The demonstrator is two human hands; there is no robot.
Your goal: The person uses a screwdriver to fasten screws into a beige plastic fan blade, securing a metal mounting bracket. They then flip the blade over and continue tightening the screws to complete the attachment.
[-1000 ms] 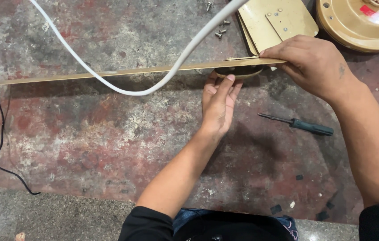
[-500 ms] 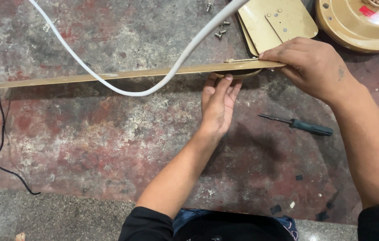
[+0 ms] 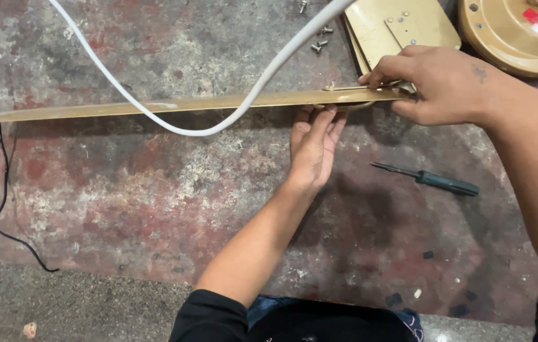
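A green-handled screwdriver point(image 3: 434, 180) lies at four o'clock on the worn red surface point(image 3: 123, 190), loose screws point(image 3: 320, 39) at twelve, a white cable point(image 3: 174, 123) looping across, a thin black wire point(image 3: 3, 190) at nine, and a round tan housing point(image 3: 516, 35) at two.

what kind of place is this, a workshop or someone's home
Most likely a repair workshop floor, though that is a guess. The worn red-stained concrete floor serves as the work surface, with a screwdriver, loose screws and a round gold fan motor housing lying about.
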